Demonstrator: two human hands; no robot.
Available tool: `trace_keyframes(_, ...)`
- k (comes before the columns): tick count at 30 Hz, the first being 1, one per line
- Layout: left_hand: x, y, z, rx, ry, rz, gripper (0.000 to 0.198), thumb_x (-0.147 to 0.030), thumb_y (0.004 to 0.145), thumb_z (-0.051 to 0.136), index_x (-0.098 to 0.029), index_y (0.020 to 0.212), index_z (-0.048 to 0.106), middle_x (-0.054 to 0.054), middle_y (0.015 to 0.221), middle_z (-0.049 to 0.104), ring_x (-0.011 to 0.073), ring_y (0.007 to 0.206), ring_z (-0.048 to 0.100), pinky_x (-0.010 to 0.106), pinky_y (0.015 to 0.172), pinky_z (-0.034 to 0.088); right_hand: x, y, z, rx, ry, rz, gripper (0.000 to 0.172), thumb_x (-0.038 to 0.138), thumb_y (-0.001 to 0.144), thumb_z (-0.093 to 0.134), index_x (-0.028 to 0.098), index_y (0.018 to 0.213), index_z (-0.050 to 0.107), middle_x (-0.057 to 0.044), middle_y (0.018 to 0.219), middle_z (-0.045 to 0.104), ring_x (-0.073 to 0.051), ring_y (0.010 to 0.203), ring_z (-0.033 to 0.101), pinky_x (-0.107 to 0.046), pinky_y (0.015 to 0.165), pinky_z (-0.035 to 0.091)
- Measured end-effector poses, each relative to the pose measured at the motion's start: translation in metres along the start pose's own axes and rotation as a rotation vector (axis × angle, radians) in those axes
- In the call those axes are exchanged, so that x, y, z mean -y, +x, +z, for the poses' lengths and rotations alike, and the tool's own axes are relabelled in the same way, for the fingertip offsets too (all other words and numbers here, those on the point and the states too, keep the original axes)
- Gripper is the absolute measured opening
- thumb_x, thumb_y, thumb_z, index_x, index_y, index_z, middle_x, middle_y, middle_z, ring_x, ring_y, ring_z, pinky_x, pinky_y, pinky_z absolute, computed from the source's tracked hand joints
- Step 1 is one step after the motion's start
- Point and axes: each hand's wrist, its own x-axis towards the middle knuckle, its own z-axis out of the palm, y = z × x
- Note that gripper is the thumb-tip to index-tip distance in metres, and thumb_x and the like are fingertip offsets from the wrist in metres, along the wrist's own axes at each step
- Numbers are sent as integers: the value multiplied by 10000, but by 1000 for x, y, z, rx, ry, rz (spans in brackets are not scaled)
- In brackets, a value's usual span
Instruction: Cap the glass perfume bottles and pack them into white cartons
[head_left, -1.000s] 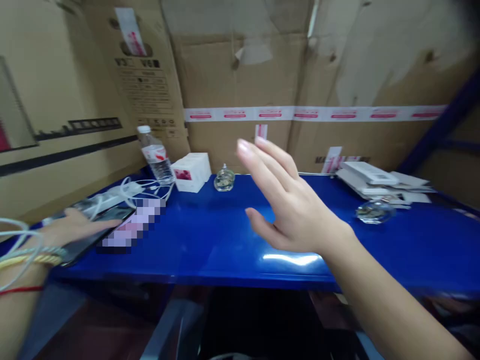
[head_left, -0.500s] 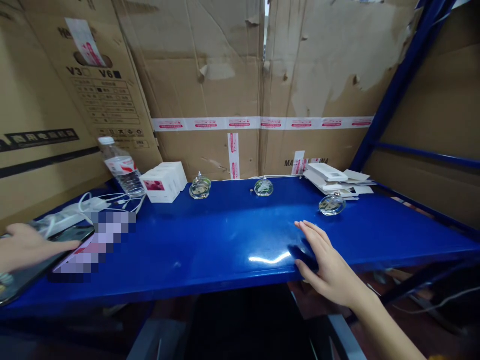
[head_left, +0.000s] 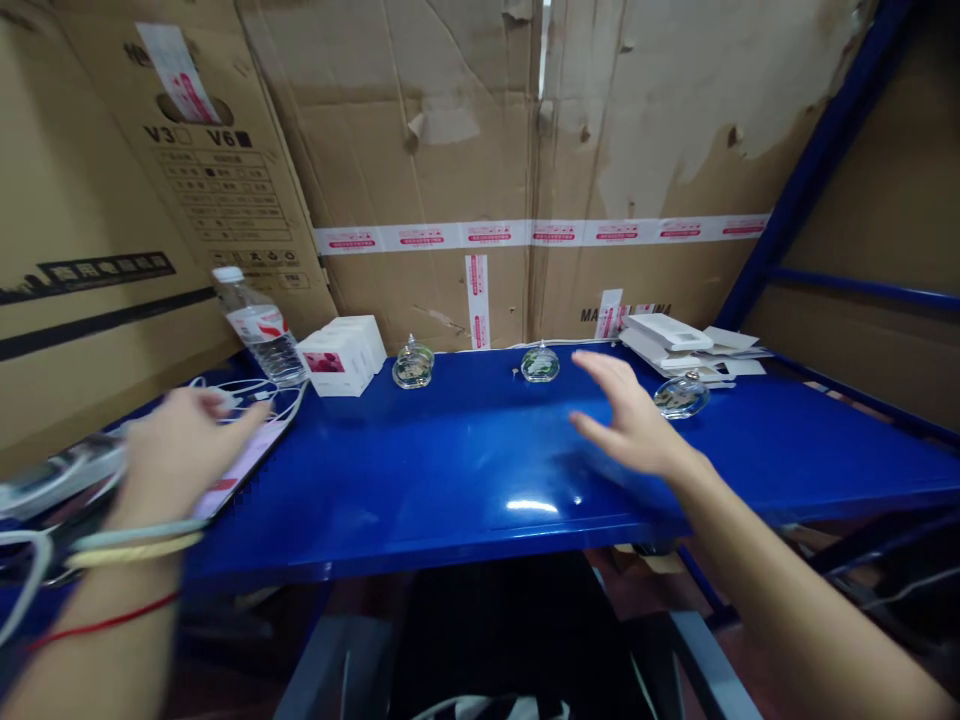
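Observation:
My right hand (head_left: pixel 630 420) hovers above the blue shelf (head_left: pixel 465 470) with fingers stretched out, holding nothing. It is near two small round glass bottles, one in the middle at the back (head_left: pixel 540 364) and one to the right (head_left: pixel 681 396). A third glass bottle (head_left: pixel 413 364) stands further left. My left hand (head_left: pixel 184 448), blurred by motion, is raised over a phone (head_left: pixel 247 462) and white cables (head_left: pixel 255 395) at the left end; its fingers look loosely spread and empty.
A water bottle (head_left: pixel 261 330) and small white boxes (head_left: pixel 343 356) stand at the back left. Flat white cartons (head_left: pixel 675 340) lie stacked at the back right. Large cardboard boxes (head_left: pixel 465 150) wall in the back and left. A blue rack post (head_left: pixel 810 170) rises at right.
My right hand has lifted off the shelf's front edge and moved up and back toward the glass bottles. My left hand has risen from the phone and moved right.

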Motion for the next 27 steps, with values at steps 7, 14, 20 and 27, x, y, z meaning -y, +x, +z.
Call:
trace_keyframes(7, -189, -62, 51, 227, -211, 542, 329, -401, 779, 564, -162, 1005, 582, 123, 988, 689, 268, 954, 647, 374, 861, 507, -63, 112, 60, -448, 317, 551, 768, 247, 643, 577, 94, 1373, 394, -181, 1406, 480, -276, 1337, 448, -479, 1158, 349)
trace_keyframes(14, -208, -44, 99, 179, -193, 676, 139, -256, 810, 505, -169, 864, 599, 121, 877, 681, 247, 854, 639, 336, 734, 454, -94, 79, 104, -226, 499, 714, 794, 235, 555, 640, 150, 1312, 416, -174, 1386, 491, -275, 1278, 496, -429, 1092, 418)
trace_keyframes(20, -175, -20, 94, -115, -373, 474, 37, -231, 763, 521, -197, 776, 525, 26, 688, 569, 177, 695, 546, 297, 699, 396, -102, 78, 111, -22, 535, 687, 716, 188, 520, 705, 154, 1205, 501, -108, 1094, 659, -204, 917, 650, -402, 936, 515)
trace_keyframes(27, -150, 15, 96, -160, -543, 289, 94, -207, 726, 524, -209, 810, 481, -24, 600, 445, 165, 629, 486, 303, 722, 393, -103, 78, 110, 28, 488, 651, 534, 186, 514, 759, 167, 1025, 606, -51, 961, 689, -170, 852, 639, -375, 926, 504)
